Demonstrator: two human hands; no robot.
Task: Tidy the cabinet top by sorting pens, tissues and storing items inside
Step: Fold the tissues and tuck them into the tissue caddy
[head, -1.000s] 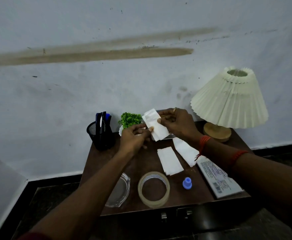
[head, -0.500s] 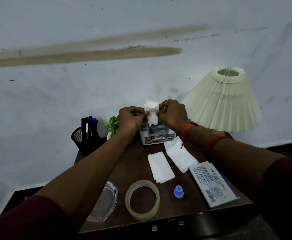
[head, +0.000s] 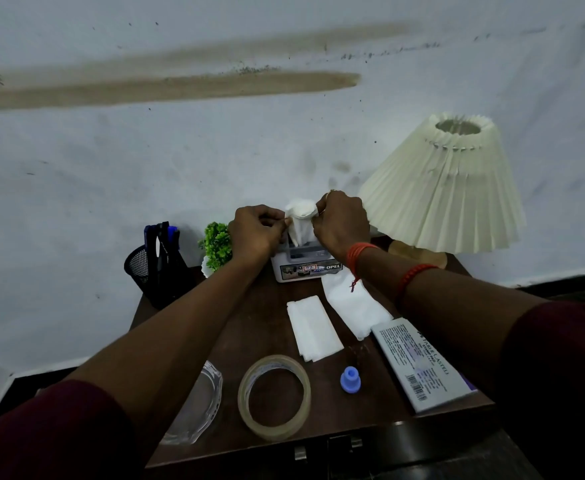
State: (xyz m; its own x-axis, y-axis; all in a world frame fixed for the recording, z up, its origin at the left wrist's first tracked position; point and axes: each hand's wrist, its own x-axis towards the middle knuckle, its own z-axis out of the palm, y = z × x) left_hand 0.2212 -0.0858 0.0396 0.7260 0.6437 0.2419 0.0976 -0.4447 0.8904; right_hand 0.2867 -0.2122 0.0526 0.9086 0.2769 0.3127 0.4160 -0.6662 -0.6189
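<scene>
Left hand and right hand each pinch the tissue standing in the box, front label reading "OPEL".

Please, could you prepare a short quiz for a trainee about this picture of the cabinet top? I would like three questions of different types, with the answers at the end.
1. Fill in: ___ loose tissues lie flat on the cabinet top.
2. True or false: the left hand is open and holds nothing.
3. The tissue that the fingers of the left hand and the right hand pinch is:
A. flat on the cabinet top
B. sticking up from the top of the tissue box
C. under the tissue box

Key: 1 two; 2 false; 3 B.
</scene>
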